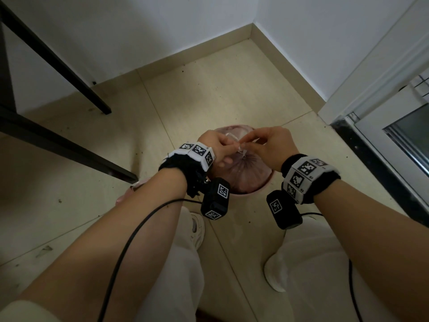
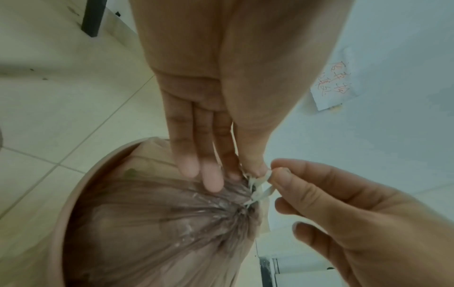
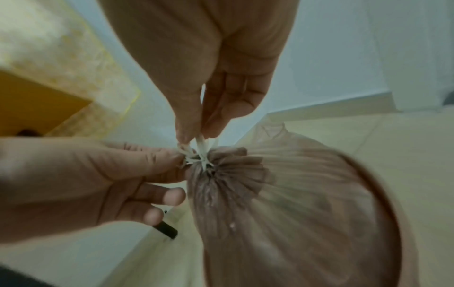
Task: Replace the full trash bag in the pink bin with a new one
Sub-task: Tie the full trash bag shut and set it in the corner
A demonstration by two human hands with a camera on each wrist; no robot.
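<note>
The pink bin (image 1: 241,194) stands on the floor between my feet. In it sits a translucent pink trash bag (image 1: 248,175), its mouth gathered shut by a white drawstring (image 2: 261,187). My left hand (image 1: 218,145) pinches one strand of the drawstring (image 3: 186,153) between thumb and forefinger, its other fingers straight over the bag (image 2: 172,223). My right hand (image 1: 267,145) pinches the other strand (image 3: 201,143) just above the gathered neck. The bag (image 3: 282,194) bulges above the bin rim (image 2: 71,194). The bag's contents are blurred through the plastic.
Black table legs (image 1: 69,73) slant across the floor at the left. A white door frame with a dark threshold (image 1: 371,145) lies to the right. The bin stands near the wall corner (image 1: 251,31). A second pink object (image 1: 130,191) shows under my left forearm.
</note>
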